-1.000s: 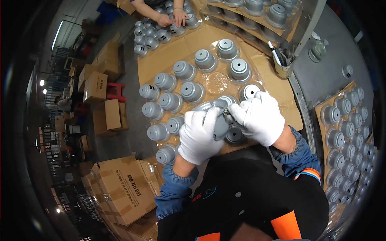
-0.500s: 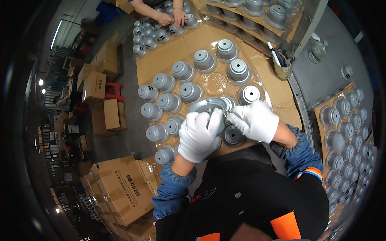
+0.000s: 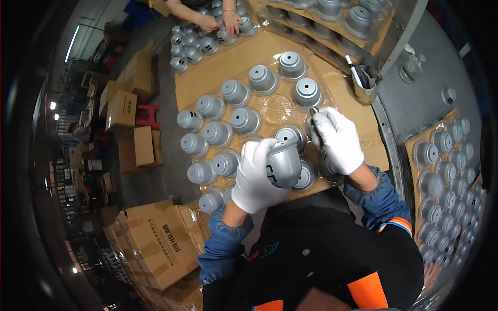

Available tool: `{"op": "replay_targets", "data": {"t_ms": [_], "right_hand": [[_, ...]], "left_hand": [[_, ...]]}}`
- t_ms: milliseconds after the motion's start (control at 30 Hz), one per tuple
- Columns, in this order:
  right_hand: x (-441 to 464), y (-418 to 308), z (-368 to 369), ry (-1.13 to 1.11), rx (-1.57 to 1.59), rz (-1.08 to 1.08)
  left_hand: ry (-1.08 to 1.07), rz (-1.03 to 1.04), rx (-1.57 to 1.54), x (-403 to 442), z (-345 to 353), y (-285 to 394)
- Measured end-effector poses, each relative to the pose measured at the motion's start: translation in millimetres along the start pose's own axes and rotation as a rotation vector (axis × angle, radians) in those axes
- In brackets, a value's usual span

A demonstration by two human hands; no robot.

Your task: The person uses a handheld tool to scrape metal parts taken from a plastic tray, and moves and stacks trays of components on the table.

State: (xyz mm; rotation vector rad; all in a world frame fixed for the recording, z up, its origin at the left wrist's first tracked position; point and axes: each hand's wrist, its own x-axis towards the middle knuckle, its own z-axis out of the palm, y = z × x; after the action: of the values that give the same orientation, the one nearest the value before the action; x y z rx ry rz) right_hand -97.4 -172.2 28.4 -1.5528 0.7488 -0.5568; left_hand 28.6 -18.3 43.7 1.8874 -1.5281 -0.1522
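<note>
My left hand (image 3: 254,182), in a white glove, is wrapped round a grey metal cup-shaped housing (image 3: 286,170). The housing is tilted above the other parts, and small dark rectangular openings show in its side. My right hand (image 3: 340,142), gloved in white too, is apart from it on the right. Its fingers are closed round a slim tool with a pointed metal tip (image 3: 314,110); most of the tool is hidden by the glove. Around both hands, similar grey housings (image 3: 306,93) stand with their narrow ends up in a clear plastic tray (image 3: 277,109).
Across the table, another person's hands (image 3: 220,23) work at more housings. A cup of pens (image 3: 364,90) stands beside a metal post (image 3: 402,36). Stacked trays of housings (image 3: 332,31) are at the back right, more housings (image 3: 441,166) at the right. Cardboard boxes (image 3: 155,243) are at the left.
The housing in my left hand has been turned, so its side with the openings now shows. My right hand has drawn away from it, up and to the right, with the tool.
</note>
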Motion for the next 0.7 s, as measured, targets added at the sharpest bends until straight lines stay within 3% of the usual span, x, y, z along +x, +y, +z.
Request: {"op": "replay_targets", "data": {"t_ms": [100, 133, 200, 267, 333, 400, 533, 667, 700], "right_hand": [[7.4, -2.9, 14.4, 0.27, -0.324, -0.569], [7.3, -8.7, 16.1, 0.217, -0.389, -0.599], [8.3, -11.3, 22.0, 0.123, -0.614, -0.62], [18.9, -3.1, 24.2, 0.104, -0.623, -0.639], [32.7, 11.0, 16.8, 0.255, -0.575, -0.578], [45.9, 34.9, 2.6, 0.326, -0.767, -0.507], [38.0, 48.0, -20.0, 0.327, -0.674, -0.426], [28.2, 56.9, -35.0, 0.341, -0.589, -0.37], [26.4, 58.1, -40.0, 0.324, -0.591, -0.345]], "left_hand": [[-0.065, -0.035, -0.09, 7.1, 0.2, 5.8], [-0.069, -0.031, -0.094, 8.9, 3.8, 6.9], [-0.067, 0.037, -0.044, 11.0, 13.9, 8.1], [-0.112, 0.124, 0.01, 13.9, 18.4, 6.3], [-0.141, 0.059, -0.053, 20.6, 16.9, 7.7], [-0.144, -0.135, -0.158, 26.0, 10.1, -0.8], [-0.019, -0.367, -0.274, 56.4, 26.9, -78.2], [-0.13, -0.879, -0.776, 96.9, 44.5, -104.7], [-0.244, -0.929, -0.691, 102.0, 47.6, -111.0]]}}
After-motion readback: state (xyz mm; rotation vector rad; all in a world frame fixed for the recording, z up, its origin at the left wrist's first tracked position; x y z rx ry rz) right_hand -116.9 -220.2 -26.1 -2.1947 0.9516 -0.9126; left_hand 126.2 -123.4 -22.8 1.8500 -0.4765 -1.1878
